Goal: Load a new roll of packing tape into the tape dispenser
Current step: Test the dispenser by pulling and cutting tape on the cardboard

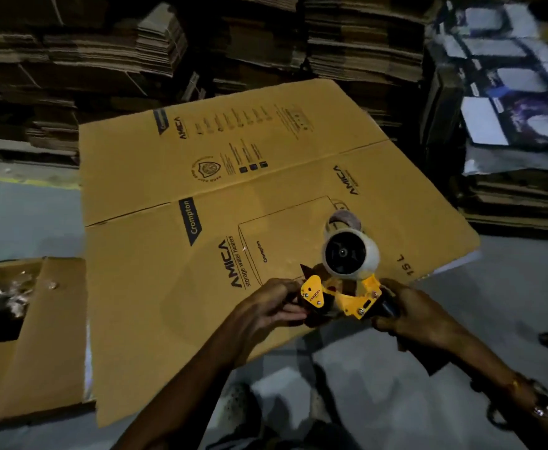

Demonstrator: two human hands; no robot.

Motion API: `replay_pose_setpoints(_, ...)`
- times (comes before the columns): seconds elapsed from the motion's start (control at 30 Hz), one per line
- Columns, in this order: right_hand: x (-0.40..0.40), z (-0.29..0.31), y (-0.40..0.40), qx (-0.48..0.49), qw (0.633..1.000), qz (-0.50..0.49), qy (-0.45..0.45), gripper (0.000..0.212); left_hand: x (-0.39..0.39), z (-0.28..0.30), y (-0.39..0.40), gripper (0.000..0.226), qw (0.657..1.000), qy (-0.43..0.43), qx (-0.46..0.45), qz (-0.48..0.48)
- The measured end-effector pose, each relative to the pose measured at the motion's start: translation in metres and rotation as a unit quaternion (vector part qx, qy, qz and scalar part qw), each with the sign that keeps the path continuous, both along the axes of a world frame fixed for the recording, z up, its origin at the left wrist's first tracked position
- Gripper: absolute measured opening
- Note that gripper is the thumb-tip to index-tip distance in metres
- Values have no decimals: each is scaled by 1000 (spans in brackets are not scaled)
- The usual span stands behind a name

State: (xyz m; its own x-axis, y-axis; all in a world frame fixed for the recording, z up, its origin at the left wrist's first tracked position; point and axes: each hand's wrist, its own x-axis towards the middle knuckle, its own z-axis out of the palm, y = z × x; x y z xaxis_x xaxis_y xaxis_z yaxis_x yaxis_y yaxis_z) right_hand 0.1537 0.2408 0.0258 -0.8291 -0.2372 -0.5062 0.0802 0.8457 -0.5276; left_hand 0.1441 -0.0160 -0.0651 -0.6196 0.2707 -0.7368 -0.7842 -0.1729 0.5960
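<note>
Stacks of flattened cardboard (155, 50) behind, one flat box (233, 196) on the floor — above it, the yellow dispenser (340, 295), tape roll (352, 254) seated on its hub. Right hand (408, 316) wraps the handle; left hand (271, 306) pinches the front end.

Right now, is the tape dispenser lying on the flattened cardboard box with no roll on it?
No: both hands hold the tape dispenser above the cardboard, and a tape roll sits on its spindle.

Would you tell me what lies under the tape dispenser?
Beneath the tape dispenser lies a flattened cardboard box; behind its tape roll sits another roll, mostly hidden.
</note>
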Motion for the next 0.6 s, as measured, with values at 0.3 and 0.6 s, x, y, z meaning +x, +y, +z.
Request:
replay_pose_setpoints(0.3, 58, -39, -17, 107, 980, -37, 161, 83, -22, -18, -4, 32, 990, 71, -41, -115)
replay_pose_setpoints(0.6, 88, -56, -27, 39, 977, -83, 191, 65, -29, -21, -4, 38, 944, 200, -144, -218)
